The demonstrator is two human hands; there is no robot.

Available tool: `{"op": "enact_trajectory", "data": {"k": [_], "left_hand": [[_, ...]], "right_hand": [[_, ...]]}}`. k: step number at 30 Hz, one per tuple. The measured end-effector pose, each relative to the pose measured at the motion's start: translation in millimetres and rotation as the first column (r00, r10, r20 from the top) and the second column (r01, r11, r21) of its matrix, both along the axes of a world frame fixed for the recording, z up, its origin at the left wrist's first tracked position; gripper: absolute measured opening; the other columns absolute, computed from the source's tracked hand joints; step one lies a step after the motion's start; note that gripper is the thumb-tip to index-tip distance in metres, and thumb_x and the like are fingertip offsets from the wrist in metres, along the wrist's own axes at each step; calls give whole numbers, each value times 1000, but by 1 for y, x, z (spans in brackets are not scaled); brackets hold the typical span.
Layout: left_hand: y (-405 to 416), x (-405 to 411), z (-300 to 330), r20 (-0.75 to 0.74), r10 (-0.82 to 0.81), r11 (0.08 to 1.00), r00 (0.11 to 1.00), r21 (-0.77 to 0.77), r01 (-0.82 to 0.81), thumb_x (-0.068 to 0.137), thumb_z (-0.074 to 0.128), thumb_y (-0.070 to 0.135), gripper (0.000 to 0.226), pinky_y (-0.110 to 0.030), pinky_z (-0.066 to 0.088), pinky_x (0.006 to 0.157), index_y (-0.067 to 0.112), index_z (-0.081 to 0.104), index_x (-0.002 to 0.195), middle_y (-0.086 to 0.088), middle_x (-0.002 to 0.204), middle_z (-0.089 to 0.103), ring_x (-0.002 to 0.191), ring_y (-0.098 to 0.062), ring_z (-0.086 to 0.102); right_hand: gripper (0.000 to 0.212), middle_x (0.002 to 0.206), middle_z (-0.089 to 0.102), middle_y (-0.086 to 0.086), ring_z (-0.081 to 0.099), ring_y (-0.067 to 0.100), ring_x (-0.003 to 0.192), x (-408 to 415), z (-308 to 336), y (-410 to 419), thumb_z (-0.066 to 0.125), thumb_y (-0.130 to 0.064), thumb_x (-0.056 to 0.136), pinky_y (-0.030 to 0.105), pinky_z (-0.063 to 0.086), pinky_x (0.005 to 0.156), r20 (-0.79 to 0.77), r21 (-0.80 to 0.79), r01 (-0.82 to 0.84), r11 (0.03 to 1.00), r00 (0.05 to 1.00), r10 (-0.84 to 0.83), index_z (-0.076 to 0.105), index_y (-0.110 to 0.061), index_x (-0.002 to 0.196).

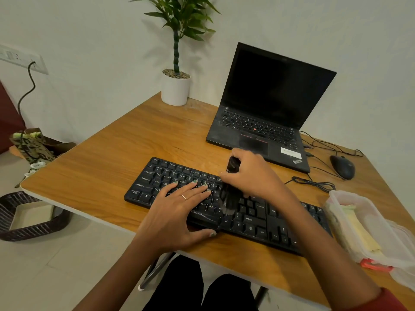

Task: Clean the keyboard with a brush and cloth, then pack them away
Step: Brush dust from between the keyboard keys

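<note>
Head view, lower centre of the frame: the left hand [177, 212] lies flat with straight fingers pressed on the keyboard [251, 212] — worth keeping it there, since that weight should stop the board sliding on the table [112, 158]. Just right of it, the right hand [251, 173] is clamped round the brush [231, 191], bristles down among the middle keys — short, light strokes along the rows would likely lift dust best. At the right edge, the cloth [357, 230] waits in a plastic container [381, 221].
</note>
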State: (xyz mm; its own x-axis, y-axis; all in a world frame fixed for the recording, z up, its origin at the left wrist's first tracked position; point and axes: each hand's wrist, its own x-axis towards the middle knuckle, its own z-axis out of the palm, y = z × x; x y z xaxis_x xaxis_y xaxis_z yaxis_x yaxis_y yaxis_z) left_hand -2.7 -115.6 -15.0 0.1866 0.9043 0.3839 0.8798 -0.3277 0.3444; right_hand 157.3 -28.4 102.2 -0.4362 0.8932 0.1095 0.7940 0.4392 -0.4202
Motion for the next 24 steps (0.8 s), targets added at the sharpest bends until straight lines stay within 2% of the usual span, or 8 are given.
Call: {"op": "enact_trajectory", "data": {"k": [4,7,9,12,16,20,22,24], "left_hand": [[-1,0,1,-2,0,1000,1000,0,0,75,38,85,86,-39,18,114,31,43,142,16,147,38,138,-4,30],[0,0,1,-4,3,1000,1000,-2,-3,74,38,85,87,-39,18,114,31,43,142,16,147,39,138,-4,29],[0,0,1,0,-1,1000,1000,-7,1,74,39,85,87,-39,18,115,31,42,142,16,147,38,139,-3,28],[0,0,0,5,-1,1000,1000,0,1,74,40,85,87,-38,17,115,31,42,142,16,147,38,139,-2,27],[0,0,0,1,-1,1000,1000,11,1,74,42,84,86,-39,21,114,31,44,141,15,146,42,138,-4,31],[0,0,-1,9,-4,1000,1000,21,4,74,45,83,85,-39,21,113,31,45,141,15,145,43,138,-4,31],[0,1,-1,9,-7,1000,1000,25,7,74,45,83,84,-39,22,112,30,47,140,14,145,44,137,-4,32],[0,0,0,9,-7,1000,1000,25,7,74,44,83,85,-38,21,112,30,47,140,14,145,44,137,-3,32]], "right_hand": [[19,75,58,6,60,22,70,-3,-7,1,61,-26,83,36,50,58,-99,123,51,991,994,-39,49,-12,88],[21,78,59,8,60,23,66,-2,-2,6,62,-25,82,33,49,50,19,-12,17,1000,1000,-17,50,-9,89],[20,78,59,8,63,23,65,1,5,11,63,-23,81,32,52,46,-64,-62,47,997,997,-51,52,-8,89],[18,73,57,4,60,22,68,-2,-7,11,61,-24,83,35,51,58,-119,123,92,988,990,-77,49,-12,89],[20,80,60,9,62,22,59,-1,7,22,64,-21,81,31,51,44,6,-130,21,991,1000,-20,51,-8,90],[17,77,57,5,61,23,68,-7,-1,28,61,-23,83,36,54,55,-94,48,43,998,995,-38,48,-13,89],[20,80,59,7,61,25,72,-10,-2,29,62,-24,82,37,54,59,14,-13,17,1000,1000,-17,48,-12,91],[21,84,60,10,63,26,68,-9,8,35,64,-22,81,32,53,50,30,-150,-4,989,1000,8,50,-11,92]]}}
